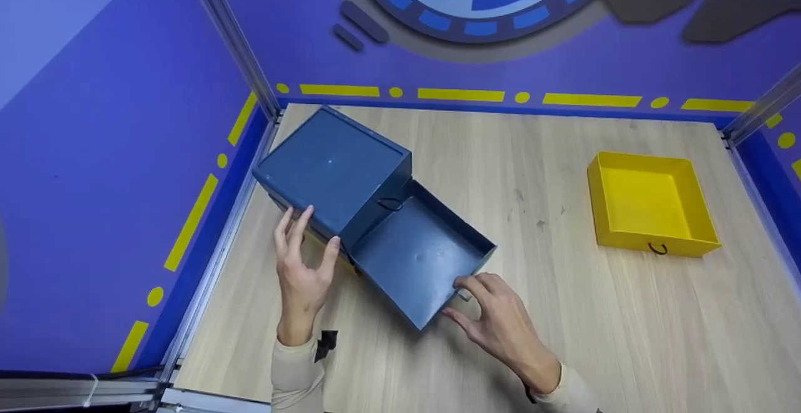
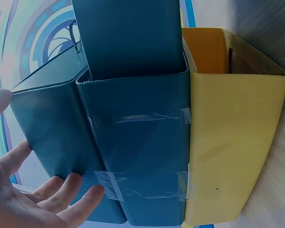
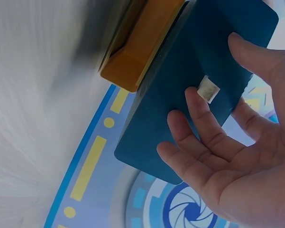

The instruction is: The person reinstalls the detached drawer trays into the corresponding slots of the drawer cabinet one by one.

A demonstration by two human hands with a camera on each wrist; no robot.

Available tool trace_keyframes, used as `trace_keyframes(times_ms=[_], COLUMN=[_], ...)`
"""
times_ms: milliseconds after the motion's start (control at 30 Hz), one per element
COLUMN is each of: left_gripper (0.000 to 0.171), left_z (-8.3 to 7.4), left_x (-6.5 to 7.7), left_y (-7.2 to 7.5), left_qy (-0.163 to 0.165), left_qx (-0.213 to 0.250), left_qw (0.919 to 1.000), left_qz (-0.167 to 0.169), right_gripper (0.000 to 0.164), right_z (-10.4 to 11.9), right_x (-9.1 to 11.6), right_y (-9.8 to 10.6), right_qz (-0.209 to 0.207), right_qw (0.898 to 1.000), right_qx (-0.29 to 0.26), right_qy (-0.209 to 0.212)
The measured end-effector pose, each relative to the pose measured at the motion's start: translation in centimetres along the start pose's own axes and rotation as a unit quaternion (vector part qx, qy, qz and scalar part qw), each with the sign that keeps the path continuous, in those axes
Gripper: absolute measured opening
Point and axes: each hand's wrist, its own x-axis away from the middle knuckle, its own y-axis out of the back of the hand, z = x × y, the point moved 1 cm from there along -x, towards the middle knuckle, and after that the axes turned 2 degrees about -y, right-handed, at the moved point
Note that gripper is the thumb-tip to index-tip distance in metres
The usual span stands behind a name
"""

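Observation:
A dark blue drawer (image 1: 425, 256) juts far out from the middle level of a stacked drawer cabinet (image 1: 331, 163). My right hand (image 1: 504, 322) pinches its front wall near the corner; in the right wrist view, several fingers lie across the front panel (image 3: 156, 137) beside a small whitish tab (image 3: 208, 89). My left hand (image 1: 303, 275) touches the cabinet's left side with spread fingers. The left wrist view has its fingertips against the top blue level (image 2: 57, 128), which is taped to the middle level (image 2: 137, 142). A yellow level (image 2: 237, 137) forms the bottom, its front an open hollow.
On the right of the wooden table (image 1: 538, 350) sits a yellow drawer (image 1: 644, 197), open side up, with a black loop handle (image 1: 657, 249). Another black loop (image 1: 390, 204) hangs from the top blue level. Blue panels (image 1: 156, 87) wall the table's left and back.

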Motion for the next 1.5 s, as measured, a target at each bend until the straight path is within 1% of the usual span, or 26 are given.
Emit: trace_keyframes(times_ms=[100,400,633,733,833,933,1000,1067,1133,1233,1300,1400,1500], left_gripper=[0.064,0.063,0.063,0.064,0.064,0.063,0.064,0.064,0.064,0.063,0.063,0.064,0.064], left_z=[0.0,-0.1,-0.1,-0.1,0.0,0.0,0.0,0.0,0.0,0.0,0.0,0.0,0.0], left_x=[0.0,0.0,0.0,-0.1,-0.1,0.0,0.0,0.0,0.0,0.0,-0.1,0.0,0.0], left_y=[-0.1,-0.1,0.0,0.0,0.0,-0.1,-0.1,-0.1,-0.1,-0.1,-0.1,-0.1,-0.1], left_qy=[0.000,-0.005,0.003,-0.001,-0.007,-0.010,-0.008,-0.007,-0.006,-0.007,-0.006,-0.003,-0.001], left_qx=[-0.001,0.005,0.001,-0.002,-0.005,-0.007,-0.006,-0.005,-0.003,-0.003,-0.002,-0.001,0.000], left_qw=[1.0000,0.9999,1.0000,1.0000,1.0000,0.9999,0.9999,1.0000,1.0000,1.0000,1.0000,1.0000,1.0000], left_qz=[-0.001,-0.009,-0.004,-0.004,-0.001,-0.001,-0.001,-0.002,-0.002,0.000,0.000,0.000,0.001], right_gripper=[0.049,0.048,0.049,0.053,0.062,0.069,0.070,0.067,0.059,0.046,0.041,0.041,0.043], right_z=[0.0,-1.0,-1.6,-1.8,-1.9,-1.9,-1.9,-1.9,-1.9,-1.9,-1.9,-1.9,-2.0], right_x=[0.0,-0.8,-1.8,-2.2,-2.4,-2.3,-2.2,-2.1,-2.0,-1.8,-1.7,-1.7,-1.7], right_y=[-0.1,-1.4,-2.3,-2.5,-2.8,-3.1,-3.4,-3.6,-3.7,-3.9,-4.0,-4.1,-4.2], right_qz=[-0.001,0.015,0.017,0.011,0.005,0.002,0.000,-0.002,-0.002,-0.003,-0.001,0.001,0.005], right_qw=[1.000,1.000,1.000,1.000,1.000,0.999,0.998,0.997,0.997,0.998,0.998,0.998,0.998], right_qx=[0.002,-0.009,-0.019,-0.025,-0.030,-0.047,-0.061,-0.070,-0.071,-0.064,-0.058,-0.054,-0.053], right_qy=[0.007,0.001,0.003,0.004,-0.003,-0.023,-0.036,-0.042,-0.040,-0.026,-0.019,-0.014,-0.017])
